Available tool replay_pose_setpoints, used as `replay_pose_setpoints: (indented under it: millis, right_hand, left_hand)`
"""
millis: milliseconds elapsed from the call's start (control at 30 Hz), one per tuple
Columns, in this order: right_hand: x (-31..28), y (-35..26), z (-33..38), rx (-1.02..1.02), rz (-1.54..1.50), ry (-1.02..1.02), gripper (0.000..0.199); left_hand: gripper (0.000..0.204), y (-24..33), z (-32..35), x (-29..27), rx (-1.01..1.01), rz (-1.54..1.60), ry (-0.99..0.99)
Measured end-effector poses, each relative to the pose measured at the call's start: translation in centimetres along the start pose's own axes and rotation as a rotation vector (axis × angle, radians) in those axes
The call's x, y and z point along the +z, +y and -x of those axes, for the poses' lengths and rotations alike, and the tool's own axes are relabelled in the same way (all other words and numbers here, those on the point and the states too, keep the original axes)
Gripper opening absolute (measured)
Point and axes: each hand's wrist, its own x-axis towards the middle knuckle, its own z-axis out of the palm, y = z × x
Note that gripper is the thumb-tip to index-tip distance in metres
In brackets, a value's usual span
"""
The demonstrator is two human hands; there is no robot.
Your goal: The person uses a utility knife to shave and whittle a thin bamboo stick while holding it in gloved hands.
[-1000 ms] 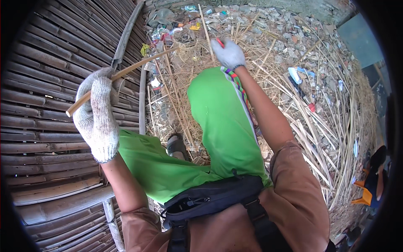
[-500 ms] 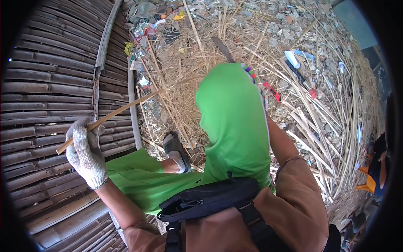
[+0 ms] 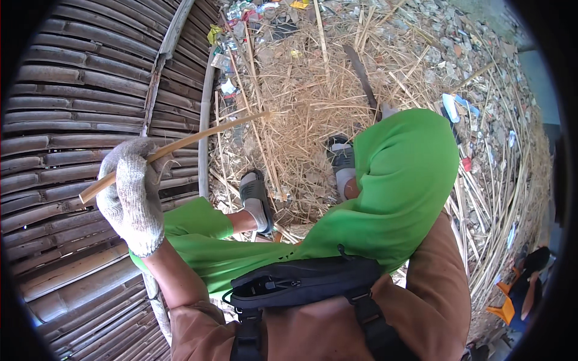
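My left hand (image 3: 132, 192), in a whitish knitted glove, is closed around a long thin bamboo strip (image 3: 205, 133). One end sticks out past the fingers on the left; the other reaches up and to the right over the straw-covered ground. My right arm (image 3: 438, 253) in its brown sleeve passes behind my bent knee in green trousers (image 3: 403, 174), which hides the right hand. Beyond that knee a long dark machete blade (image 3: 361, 75) points away from me. Its handle end is hidden, so I cannot tell whether it is held.
A wall of split bamboo slats (image 3: 78, 120) runs along the left. Bamboo shavings (image 3: 307, 138) and litter cover the ground. Long bamboo strips (image 3: 500, 198) lie piled on the right. A person (image 3: 533, 283) is beside an orange object (image 3: 504, 308) at the far right.
My right knee has swung to the right, uncovering my right foot and hiding a red-handled tool. The view has shifted, and my left hand still grips the bamboo strip.
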Motion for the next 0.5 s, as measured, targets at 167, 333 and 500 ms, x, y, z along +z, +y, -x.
replay_pose_setpoints:
  millis: [167,333,500]
  right_hand:
    - [-2.0,-0.9,-2.5,0.001,0.035,0.000,0.043]
    - [-3.3,-1.3,-3.0,-0.014,0.077,-0.008,0.043]
    - [-5.2,-1.8,-3.6,0.001,0.117,-0.019,0.044]
  left_hand:
    - [0.027,-0.8,0.2,-2.0,0.068,0.027,-0.091]
    - [0.033,-0.6,0.8,-0.4,-0.162,0.199,0.026]
    - [0.022,-3.0,-1.5,-0.5,-0.153,0.143,0.146]
